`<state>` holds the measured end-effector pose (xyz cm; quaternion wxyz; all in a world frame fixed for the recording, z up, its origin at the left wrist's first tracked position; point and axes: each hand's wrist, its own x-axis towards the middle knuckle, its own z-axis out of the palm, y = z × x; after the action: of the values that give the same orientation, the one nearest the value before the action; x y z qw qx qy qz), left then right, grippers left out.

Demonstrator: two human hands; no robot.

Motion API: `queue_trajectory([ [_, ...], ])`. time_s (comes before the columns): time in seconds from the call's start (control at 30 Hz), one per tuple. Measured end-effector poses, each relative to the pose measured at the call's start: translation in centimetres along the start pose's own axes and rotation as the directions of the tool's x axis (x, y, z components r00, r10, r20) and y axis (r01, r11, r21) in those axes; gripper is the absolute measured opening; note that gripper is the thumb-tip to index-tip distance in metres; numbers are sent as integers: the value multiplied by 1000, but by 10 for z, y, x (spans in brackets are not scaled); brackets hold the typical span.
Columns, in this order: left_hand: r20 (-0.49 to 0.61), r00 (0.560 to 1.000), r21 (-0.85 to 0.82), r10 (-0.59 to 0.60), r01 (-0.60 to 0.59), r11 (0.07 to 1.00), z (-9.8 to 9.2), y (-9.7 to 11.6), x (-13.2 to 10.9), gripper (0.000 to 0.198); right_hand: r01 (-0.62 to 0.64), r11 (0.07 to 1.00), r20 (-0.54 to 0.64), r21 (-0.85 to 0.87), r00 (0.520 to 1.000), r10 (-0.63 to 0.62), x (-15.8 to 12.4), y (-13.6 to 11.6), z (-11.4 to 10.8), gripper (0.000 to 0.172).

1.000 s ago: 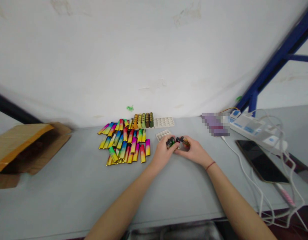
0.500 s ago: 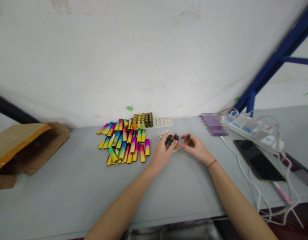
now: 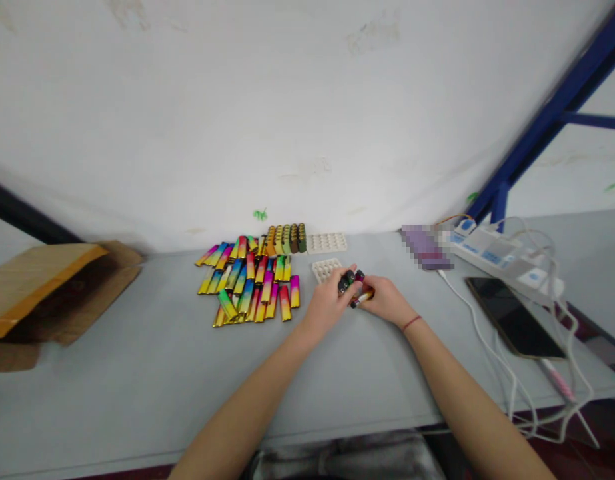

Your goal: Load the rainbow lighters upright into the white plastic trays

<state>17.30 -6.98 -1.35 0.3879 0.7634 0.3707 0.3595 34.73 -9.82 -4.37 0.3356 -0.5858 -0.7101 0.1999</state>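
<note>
My left hand (image 3: 328,300) is closed around several small tubes (image 3: 345,283) with dark ends, bunched together. Close against it, my right hand (image 3: 384,300) grips one small tube (image 3: 363,297) with a black tip, tilted and pointing down to the left. Both hands touch or nearly touch over the table. Just behind my left hand lies a white tray with round holes (image 3: 325,268), partly covered by the fingers. Left of the hands is a loose pile of shiny tubes in rainbow and gold colours (image 3: 247,293). What the tubes are cannot be made out.
Against the wall stand upright rows of gold-topped tubes (image 3: 286,241) beside another holed white tray (image 3: 327,243). An open cardboard box (image 3: 52,287) is at the left. On the right are a black phone (image 3: 514,317), a blurred purple device (image 3: 426,247), a power strip (image 3: 507,260) and white cables.
My right hand has moved left and slightly down to my left hand, its tube now tipped over instead of upright. The left hand with its bunch has shifted slightly right.
</note>
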Motion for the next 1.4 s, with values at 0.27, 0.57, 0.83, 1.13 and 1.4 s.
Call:
queue_trajectory([
  [0.27, 55, 998, 97, -42, 37, 995, -21, -4, 6, 25, 118, 991, 40, -61, 992, -115, 0, 0, 1, 18],
  [0.57, 196, 973, 253, -120, 68, 965, -46, -12, -2, 26, 96, 991, 66, -90, 994, -90, 0, 2, 3, 31],
  [0.83, 24, 988, 197, -154, 146, 969, -56, -5, 2, 33, 84, 989, 68, -124, 995, -77, 1, 0, 3, 29],
  [1.13, -85, 869, -603, -488, 346, 719, -88, 12, -7, 34, -7, 1000, 40, 5, 999, 7, -1, 4, -11, 29],
  [1.4, -199, 662, -758, -723, 364, 542, -165, 7, -49, 13, -144, 931, -117, 336, 974, 193, -20, -8, -55, 25],
])
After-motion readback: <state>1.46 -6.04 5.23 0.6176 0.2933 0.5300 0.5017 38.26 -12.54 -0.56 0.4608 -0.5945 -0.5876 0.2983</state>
